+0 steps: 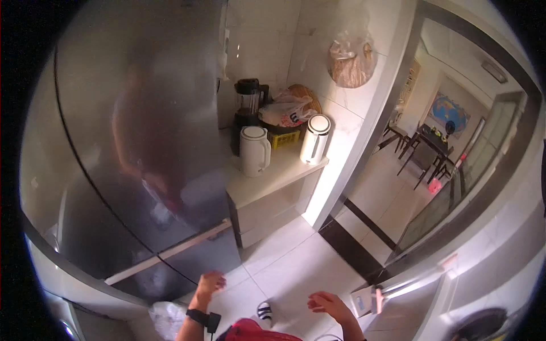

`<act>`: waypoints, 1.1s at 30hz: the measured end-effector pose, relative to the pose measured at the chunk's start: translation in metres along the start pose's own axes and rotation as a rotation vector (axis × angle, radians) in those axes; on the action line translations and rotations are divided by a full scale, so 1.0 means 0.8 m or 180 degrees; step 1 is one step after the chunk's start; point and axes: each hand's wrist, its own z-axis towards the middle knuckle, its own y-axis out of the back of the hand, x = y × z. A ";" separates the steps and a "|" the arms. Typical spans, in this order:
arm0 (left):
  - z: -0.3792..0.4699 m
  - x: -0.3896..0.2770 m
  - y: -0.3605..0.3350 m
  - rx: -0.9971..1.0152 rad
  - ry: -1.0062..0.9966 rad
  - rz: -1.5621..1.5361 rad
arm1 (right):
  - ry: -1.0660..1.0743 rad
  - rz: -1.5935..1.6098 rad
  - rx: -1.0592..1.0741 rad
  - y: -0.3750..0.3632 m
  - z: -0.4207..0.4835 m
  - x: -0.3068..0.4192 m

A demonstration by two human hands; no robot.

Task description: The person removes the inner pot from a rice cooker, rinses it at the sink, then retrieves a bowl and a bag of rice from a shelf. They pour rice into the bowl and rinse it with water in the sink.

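My left hand (210,283), with a black band and a small device on its wrist, is held over the tiled floor in front of a metallic refrigerator (170,170). Its fingers are curled; whether they hold anything cannot be told. To the right, my right hand (323,301) hangs in the air with loosely bent fingers and nothing seen in it. One foot in a striped black-and-white slipper (264,311) shows between the hands. Ahead, a white electric kettle (252,154) and a white vacuum jug (315,143) stand on a low counter (256,187), touched by neither hand.
Behind the kettle are a blender (248,100), a yellow plastic basket (285,139) and plastic bags (288,111). A doorway with a dark threshold (352,247) opens at right onto a room with a table (433,138). A clear plastic bag (167,317) lies at lower left.
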 end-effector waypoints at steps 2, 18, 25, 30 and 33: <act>0.042 -0.018 -0.027 -0.0294 -0.0540 0.0255 | 0.0129 -0.0127 0.0239 0.039 0.045 0.043; 0.204 -0.157 -0.256 -0.1453 0.0496 -0.0998 | -0.0232 0.1250 0.0742 0.286 0.508 0.223; 0.185 -0.230 -0.343 -0.1709 0.0541 -0.0978 | -0.0580 0.1837 0.0759 0.259 0.734 0.237; 0.127 -0.192 -0.335 -0.2591 0.0716 -0.1452 | -0.0532 0.2284 0.0206 0.227 0.815 0.204; 0.094 -0.198 -0.344 -0.3193 0.0751 -0.1440 | -0.0930 0.2633 -0.0044 0.212 0.840 0.206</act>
